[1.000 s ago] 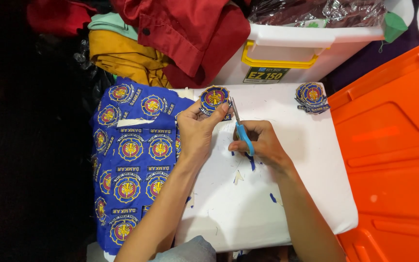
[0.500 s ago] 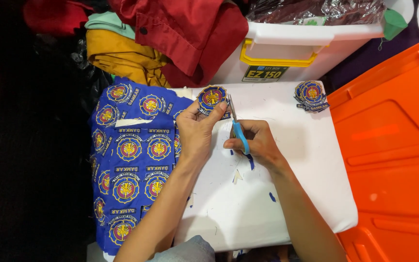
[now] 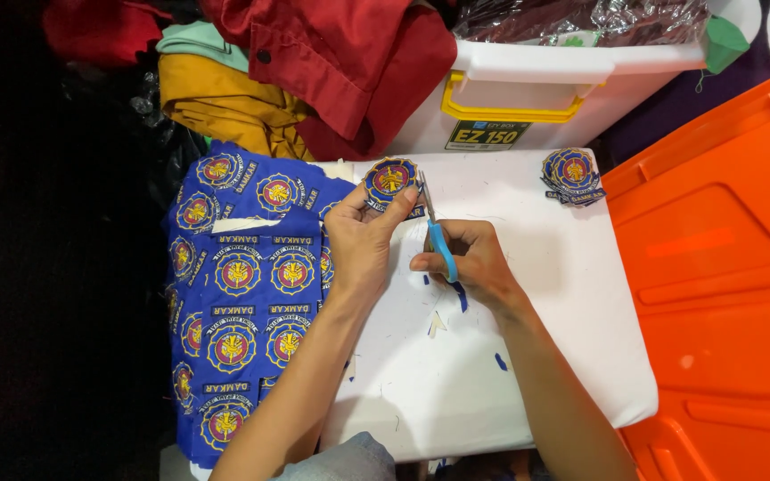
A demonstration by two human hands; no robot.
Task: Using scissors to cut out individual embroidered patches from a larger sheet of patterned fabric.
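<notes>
The round embroidered patch point(image 3: 390, 179) sits at the 12 o'clock edge of the white table point(image 3: 528, 356), pinched between thumb and fingers of the left hand point(image 3: 360, 239), which is closed on it. Immediately at its 3 o'clock side, the blue-handled scissors point(image 3: 437, 239) stand with blades at the patch rim; the right hand point(image 3: 474, 263) is closed through the handles. The step in hand appears to be trimming the patch outline. The next cut calls for turning the patch against the blades. A blue sheet of uncut patches point(image 3: 242, 285) lies at 9 o'clock, a stack of trimmed patches point(image 3: 572, 175) at 2 o'clock, with an orange lid point(image 3: 724, 267) at 3 o'clock.
</notes>
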